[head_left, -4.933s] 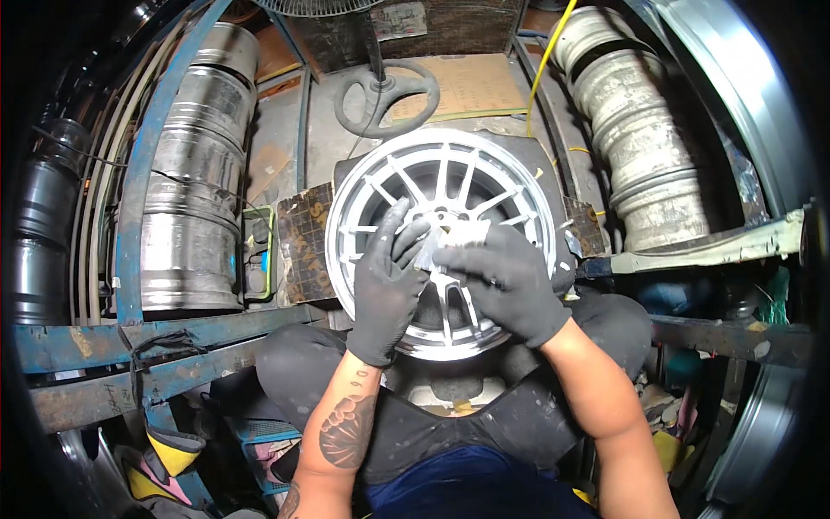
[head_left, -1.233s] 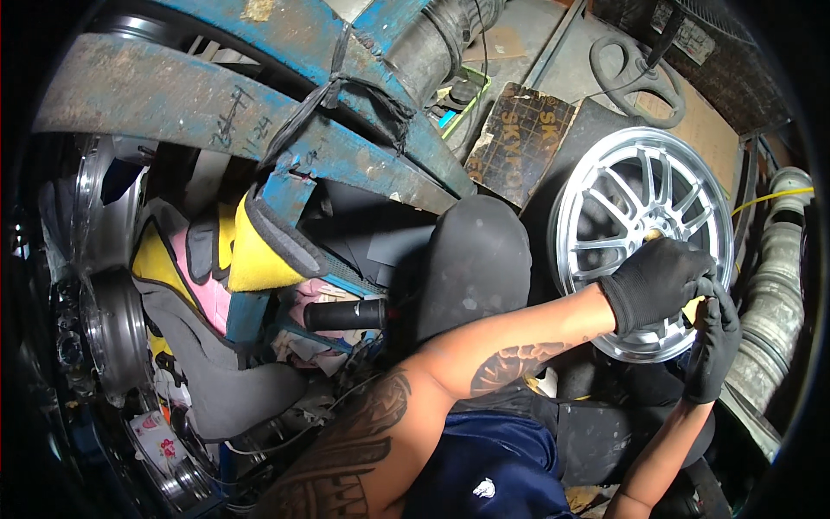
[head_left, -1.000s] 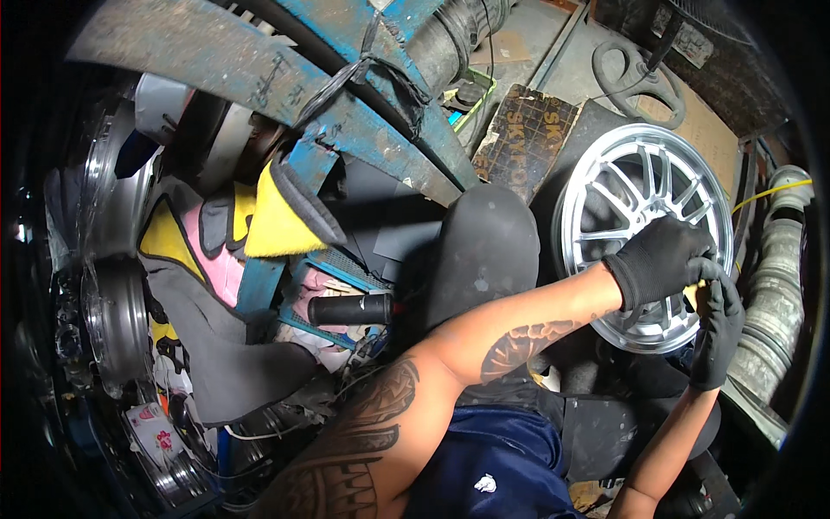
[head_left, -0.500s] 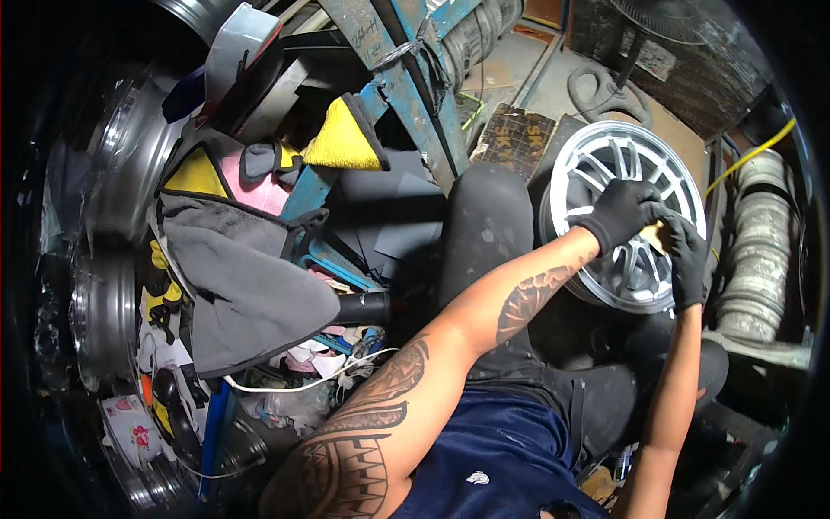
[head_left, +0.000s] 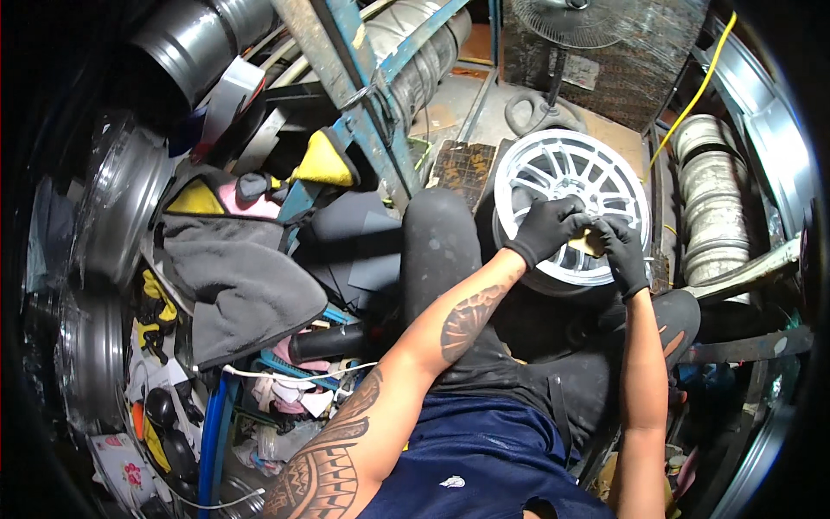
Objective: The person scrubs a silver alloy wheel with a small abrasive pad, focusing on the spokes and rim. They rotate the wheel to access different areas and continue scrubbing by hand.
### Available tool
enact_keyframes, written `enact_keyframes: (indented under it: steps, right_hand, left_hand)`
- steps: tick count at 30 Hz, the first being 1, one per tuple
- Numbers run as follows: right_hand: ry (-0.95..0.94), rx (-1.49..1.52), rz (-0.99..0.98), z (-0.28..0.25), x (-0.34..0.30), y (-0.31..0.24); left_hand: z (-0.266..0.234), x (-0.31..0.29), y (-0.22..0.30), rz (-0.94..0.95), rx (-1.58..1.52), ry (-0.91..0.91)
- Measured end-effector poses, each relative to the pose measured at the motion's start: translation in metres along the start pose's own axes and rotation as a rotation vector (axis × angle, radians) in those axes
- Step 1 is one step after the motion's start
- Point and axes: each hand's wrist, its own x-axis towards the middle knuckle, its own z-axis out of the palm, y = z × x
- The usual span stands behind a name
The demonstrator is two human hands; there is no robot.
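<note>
A silver multi-spoke car wheel rim (head_left: 519, 157) lies tilted in front of my knees. Over its near half, my left hand (head_left: 549, 229) and my right hand (head_left: 622, 253), both in black gloves, meet with bent fingers. Between them they pinch a small yellowish piece (head_left: 588, 243), which looks like a folded sheet or pad; the fingers hide part of it. The left fingertips touch its upper side, and the right fingers close on its right end. Several spokes and the hub show beyond my hands.
A grey towel (head_left: 233, 285) and a yellow cloth (head_left: 324, 163) hang on a blue metal frame (head_left: 380, 130) at left. A standing fan (head_left: 566, 22) is behind the rim. Stacked dusty rims (head_left: 713, 203) and a yellow cable (head_left: 692, 95) are at right; shiny wrapped rims (head_left: 121, 208) line the far left.
The view has shifted, so the rim and surroundings sit further left, with more showing on the right. Both hands stay together over the rim, still pinching the yellowish piece.
</note>
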Motion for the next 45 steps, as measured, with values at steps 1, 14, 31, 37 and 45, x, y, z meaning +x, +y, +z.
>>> enact_keyframes:
  steps: [1,14,31,37,45]
  right_hand:
    - [0.005,0.016,0.014,0.002,-0.003,-0.004]
    - [0.19,0.038,0.062,-0.014,-0.014,-0.036]
    - [0.175,0.282,0.294,-0.012,0.005,-0.058]
    - [0.232,0.17,0.381,-0.013,0.004,-0.05]
    - [0.242,0.211,0.276,-0.008,0.005,-0.049]
  left_hand:
    - [-0.001,0.0,0.002,0.018,-0.012,0.008]
    - [0.004,0.036,0.018,-0.188,-0.351,-0.222]
    - [-0.014,0.059,0.012,-0.185,-0.295,-0.315]
    - [-0.01,0.065,0.01,-0.158,-0.37,-0.317]
    - [-0.01,0.068,0.025,-0.436,-0.46,-0.286]
